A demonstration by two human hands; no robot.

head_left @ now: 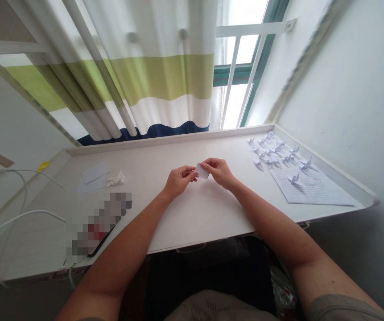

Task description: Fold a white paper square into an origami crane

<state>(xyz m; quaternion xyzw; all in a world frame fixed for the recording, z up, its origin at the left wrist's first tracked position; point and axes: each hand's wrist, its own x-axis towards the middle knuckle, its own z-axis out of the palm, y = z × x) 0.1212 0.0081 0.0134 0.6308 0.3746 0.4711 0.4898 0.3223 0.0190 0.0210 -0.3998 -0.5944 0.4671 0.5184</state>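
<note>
A small piece of folded white paper point(202, 171) is held up over the middle of the white desk. My left hand point(179, 179) pinches its left edge between thumb and fingers. On the other side, my right hand point(219, 171) grips the upper right part, with the thumb lying across it. The folds themselves are too small to make out. Several folded white paper cranes point(288, 158) stand grouped at the right of the desk, and one crane point(295, 179) rests on a stack of printed paper sheets point(315, 195).
Loose white paper pieces point(95, 172) and a crumpled tissue point(116, 179) lie at the left. Nearer me is a blurred-out, dark-edged device point(100, 225) with a white cable point(27, 214). A raised rim point(165, 139) runs along the back of the desk, before a curtain point(151, 76).
</note>
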